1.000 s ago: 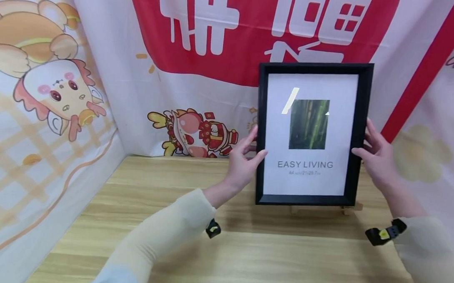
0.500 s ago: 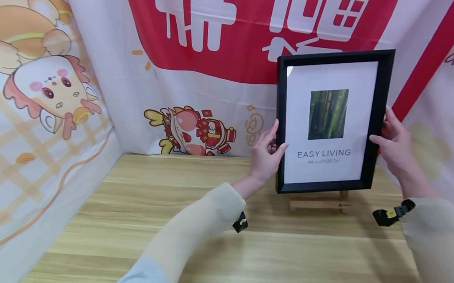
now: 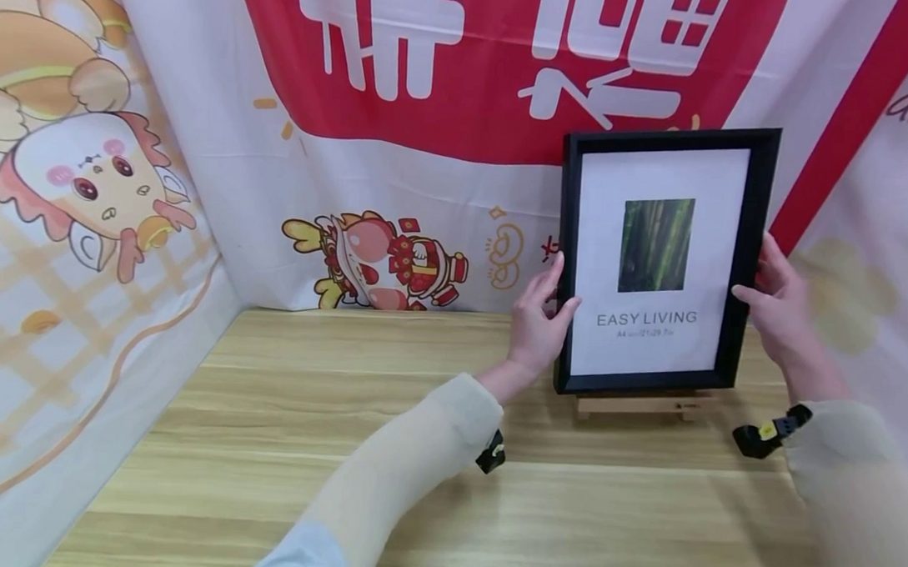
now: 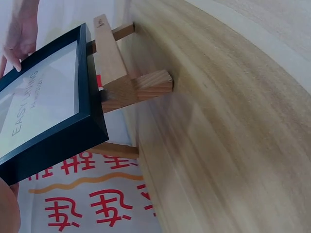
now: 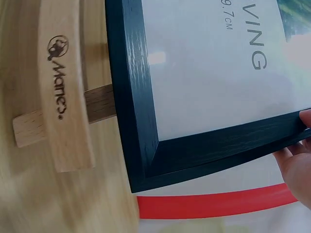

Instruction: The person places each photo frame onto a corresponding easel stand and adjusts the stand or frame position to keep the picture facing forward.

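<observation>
A black picture frame (image 3: 565, 337) with a bamboo picture and the words EASY LIVING stands nearly upright between both hands. My left hand (image 3: 537, 324) grips its left side, thumb on the front edge and fingers toward the back. On the opposite side, my right hand (image 3: 783, 316) holds the frame the same way. Beneath it is a small wooden easel (image 3: 637, 404); in the right wrist view the easel's front ledge (image 5: 65, 92) carries a printed logo. The left wrist view has the frame's bottom edge close beside the easel's crossbar (image 4: 111, 53). The easel's upper part is hidden behind the frame.
The easel stands on a wood-grain table (image 3: 306, 445) toward its back right. A white cloth with a red printed panel (image 3: 490, 109) hangs behind, and a cartoon-print cloth (image 3: 55, 303) lines the left side. Each sleeve has a black wrist camera (image 3: 770, 432) at its cuff.
Both hands moved the frame right and up, uncovering more of the easel, then lowered it toward the ledge. Its tilt to one side has lessened since half a second ago.
</observation>
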Action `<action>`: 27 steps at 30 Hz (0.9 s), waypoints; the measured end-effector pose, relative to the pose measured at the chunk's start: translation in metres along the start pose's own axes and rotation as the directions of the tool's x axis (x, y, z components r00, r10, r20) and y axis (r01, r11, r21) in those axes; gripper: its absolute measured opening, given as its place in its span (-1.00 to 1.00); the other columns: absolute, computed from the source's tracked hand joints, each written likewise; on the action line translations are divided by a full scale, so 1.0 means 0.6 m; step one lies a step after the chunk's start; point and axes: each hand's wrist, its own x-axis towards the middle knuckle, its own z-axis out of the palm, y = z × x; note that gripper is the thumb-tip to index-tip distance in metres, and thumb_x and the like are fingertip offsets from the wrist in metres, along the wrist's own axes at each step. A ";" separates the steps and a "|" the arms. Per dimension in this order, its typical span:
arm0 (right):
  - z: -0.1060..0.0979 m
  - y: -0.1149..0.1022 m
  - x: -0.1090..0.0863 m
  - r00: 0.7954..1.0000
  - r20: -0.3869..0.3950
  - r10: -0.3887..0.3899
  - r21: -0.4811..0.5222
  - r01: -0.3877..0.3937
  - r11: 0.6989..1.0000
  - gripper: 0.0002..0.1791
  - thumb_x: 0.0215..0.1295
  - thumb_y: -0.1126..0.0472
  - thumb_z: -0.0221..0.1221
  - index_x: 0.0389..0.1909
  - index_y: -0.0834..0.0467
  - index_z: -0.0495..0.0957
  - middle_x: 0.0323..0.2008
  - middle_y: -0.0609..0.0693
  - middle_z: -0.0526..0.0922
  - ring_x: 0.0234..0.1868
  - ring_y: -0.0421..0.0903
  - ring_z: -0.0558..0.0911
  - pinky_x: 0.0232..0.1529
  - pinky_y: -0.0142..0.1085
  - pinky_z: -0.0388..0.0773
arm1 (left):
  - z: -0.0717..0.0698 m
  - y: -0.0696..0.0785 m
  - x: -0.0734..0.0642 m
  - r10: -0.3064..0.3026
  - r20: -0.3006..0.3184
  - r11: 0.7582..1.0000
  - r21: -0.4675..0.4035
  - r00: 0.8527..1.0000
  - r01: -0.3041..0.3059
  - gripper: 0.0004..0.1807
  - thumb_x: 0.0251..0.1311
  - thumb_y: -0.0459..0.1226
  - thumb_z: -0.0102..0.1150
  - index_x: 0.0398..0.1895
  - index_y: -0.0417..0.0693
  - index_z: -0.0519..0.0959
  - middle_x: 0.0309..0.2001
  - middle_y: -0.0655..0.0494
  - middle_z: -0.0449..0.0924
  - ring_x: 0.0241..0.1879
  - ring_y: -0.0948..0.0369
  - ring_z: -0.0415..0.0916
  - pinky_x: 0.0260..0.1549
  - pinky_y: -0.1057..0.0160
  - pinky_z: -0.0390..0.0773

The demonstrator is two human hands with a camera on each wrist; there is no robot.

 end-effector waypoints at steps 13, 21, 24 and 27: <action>-0.011 0.025 -0.008 0.999 -0.033 -0.025 0.032 0.026 0.999 -0.14 0.33 0.59 -0.09 0.47 -0.27 0.15 0.40 -0.04 0.24 0.07 -0.27 0.32 -0.14 -0.69 0.43 | 0.013 -0.016 -0.006 -0.002 0.044 0.998 0.064 0.999 -0.001 -0.31 0.23 -0.37 0.26 0.43 -0.09 0.26 0.33 0.04 0.36 0.25 0.21 0.36 0.29 0.36 0.21; -0.010 0.023 -0.014 1.000 -0.024 -0.003 -0.005 0.003 1.000 -0.17 0.38 0.52 -0.09 0.46 -0.35 0.13 0.43 -0.02 0.17 0.12 -0.25 0.30 0.02 -0.62 0.41 | 0.013 -0.017 -0.007 -0.006 0.059 0.998 0.063 0.998 0.002 -0.30 0.24 -0.37 0.25 0.44 -0.07 0.24 0.37 0.08 0.30 0.28 0.19 0.33 0.23 0.40 0.28; -0.009 0.024 -0.013 1.000 -0.027 0.003 -0.040 -0.004 0.999 -0.18 0.40 0.50 -0.09 0.47 -0.36 0.10 0.45 -0.03 0.15 0.19 -0.21 0.28 0.17 -0.55 0.33 | 0.014 -0.017 -0.007 0.001 0.060 0.998 0.066 0.998 -0.005 -0.30 0.24 -0.37 0.24 0.45 -0.08 0.23 0.38 0.08 0.29 0.29 0.19 0.32 0.27 0.37 0.23; -0.010 0.028 -0.015 1.000 -0.030 0.001 -0.130 -0.005 0.992 -0.20 0.43 0.43 -0.07 0.49 -0.36 0.01 0.46 -0.02 0.11 0.30 -0.14 0.21 0.32 -0.46 0.18 | 0.013 -0.017 -0.009 -0.004 0.066 0.998 0.061 0.998 0.000 -0.28 0.24 -0.39 0.25 0.45 -0.09 0.22 0.38 0.07 0.29 0.30 0.19 0.30 0.31 0.30 0.20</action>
